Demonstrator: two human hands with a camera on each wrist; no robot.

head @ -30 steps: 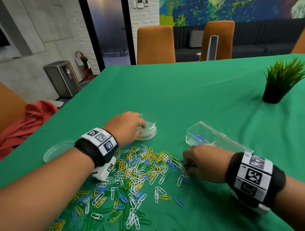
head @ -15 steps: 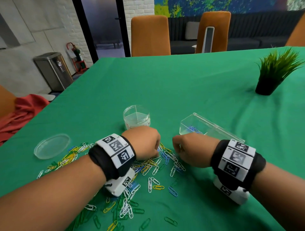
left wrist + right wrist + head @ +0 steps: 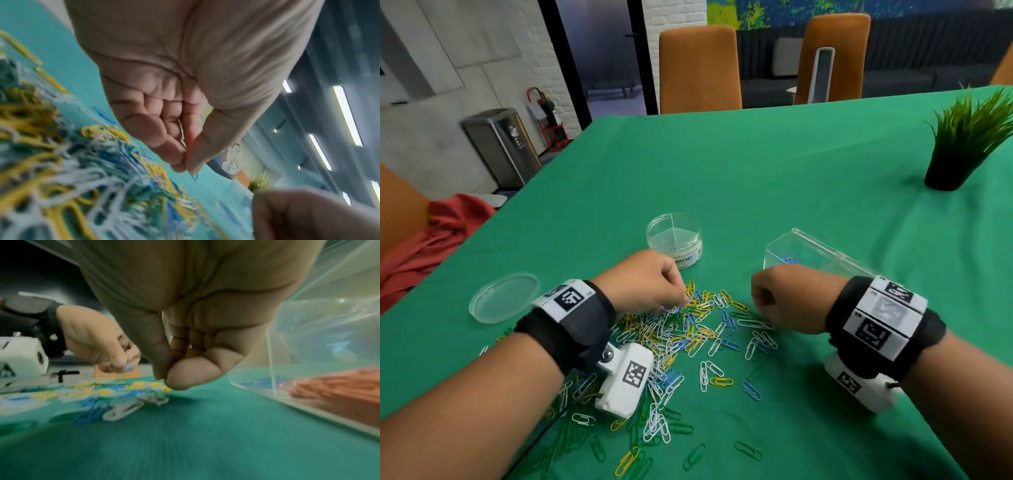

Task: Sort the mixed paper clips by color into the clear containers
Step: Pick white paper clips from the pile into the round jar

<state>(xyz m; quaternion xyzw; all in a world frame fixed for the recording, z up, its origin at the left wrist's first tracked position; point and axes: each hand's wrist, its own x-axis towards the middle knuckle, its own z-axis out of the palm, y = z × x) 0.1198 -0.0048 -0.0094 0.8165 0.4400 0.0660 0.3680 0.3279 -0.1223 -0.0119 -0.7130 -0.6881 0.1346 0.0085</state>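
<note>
While my left hand (image 3: pixel 650 284) hangs knuckles-up over the far edge of the paper clip pile (image 3: pixel 674 339), its thumb and fingertips (image 3: pixel 174 155) are pinched on a thin blue clip (image 3: pixel 183 134), going by the left wrist view. Just beyond it sits the round divided container (image 3: pixel 674 240), with its flat lid (image 3: pixel 503 297) off to the left on the green tablecloth (image 3: pixel 756 171). Over on the right, my right hand (image 3: pixel 784 301) is curled tight at the pile's right edge, thumb pressed to forefinger; can't tell if there's a clip in there, honestly. The rectangular clear box (image 3: pixel 811 253) sits right behind it, blue clips in one section and red ones next door. Compared to a second ago, my left hand has come back from the round container to the pile, and both fists sit closer together.
</note>
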